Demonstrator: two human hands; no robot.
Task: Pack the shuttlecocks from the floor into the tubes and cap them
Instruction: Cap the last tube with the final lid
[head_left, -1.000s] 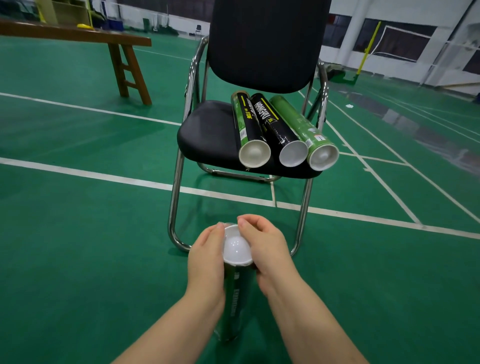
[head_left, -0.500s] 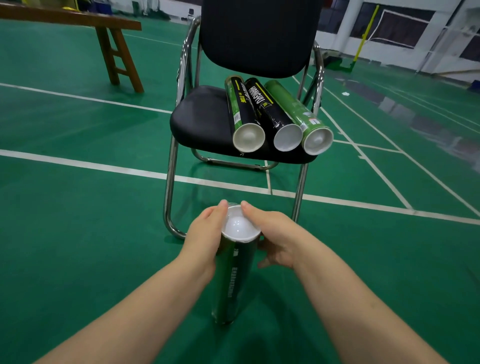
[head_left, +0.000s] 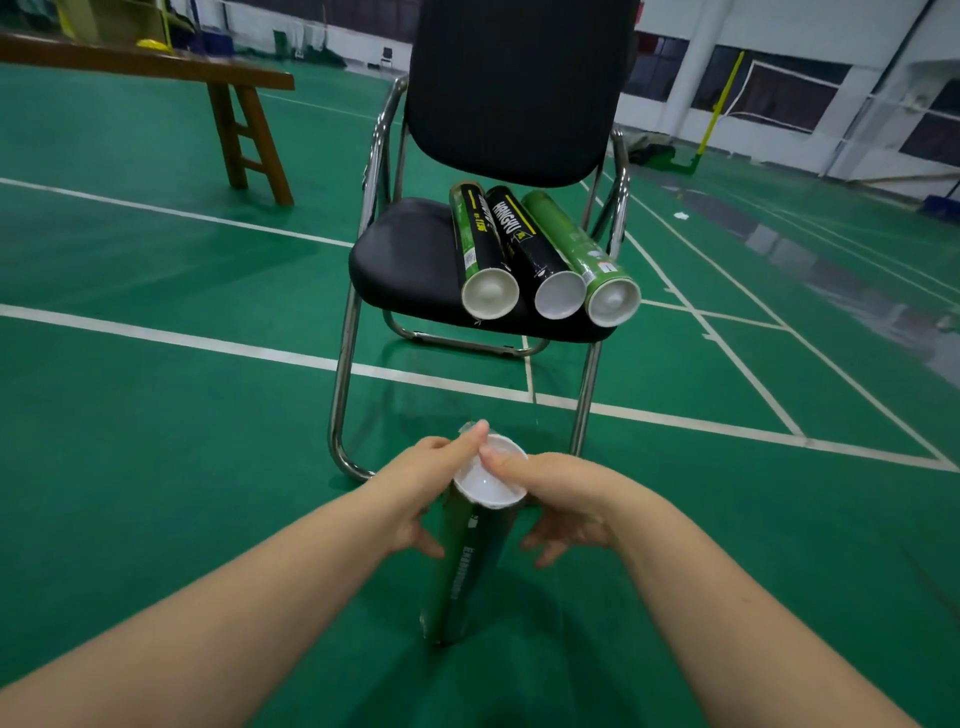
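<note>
One green tube (head_left: 462, 561) stands upright on the floor (head_left: 156, 467) just in front of the chair (head_left: 405, 260), with a white cap (head_left: 488, 480) on top. The left hand (head_left: 415, 488) wraps its upper wall, thumb on the cap. The right hand (head_left: 566, 499) presses a thumb there, fingers loose alongside. It is probably light, thin-walled and tippy, so steady the wall and press evenly. Three capped tubes (head_left: 524, 244) lie on the chair's seat, and a wooden bench (head_left: 249, 130) stands well behind the chair.
</note>
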